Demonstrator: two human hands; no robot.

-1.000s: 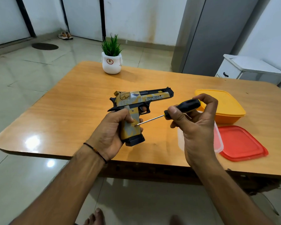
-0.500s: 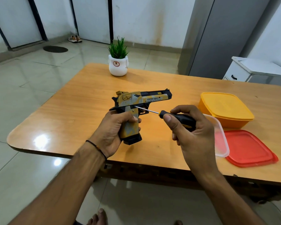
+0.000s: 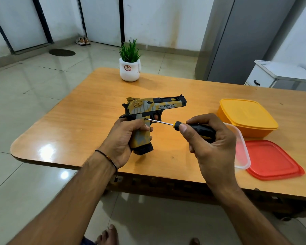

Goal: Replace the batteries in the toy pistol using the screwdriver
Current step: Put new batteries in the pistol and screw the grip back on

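Observation:
My left hand (image 3: 124,138) grips the handle of a yellow, grey and black toy pistol (image 3: 154,106), held upright above the wooden table (image 3: 78,124) with the barrel pointing right. My right hand (image 3: 212,145) is closed around the black handle of a screwdriver (image 3: 193,128). Its thin metal shaft runs left, and the tip touches the top of the pistol's grip, just behind the trigger. My left fingers hide much of the grip.
A yellow lidded container (image 3: 245,117) stands at the right. A clear container (image 3: 240,147) and a red lid (image 3: 272,160) lie beside my right hand. A white pot with a green plant (image 3: 130,68) sits at the far edge.
The screwdriver tip moved from the lower grip up to a spot near the trigger. My right hand dropped lower and turned the tool level. The pistol stayed in place.

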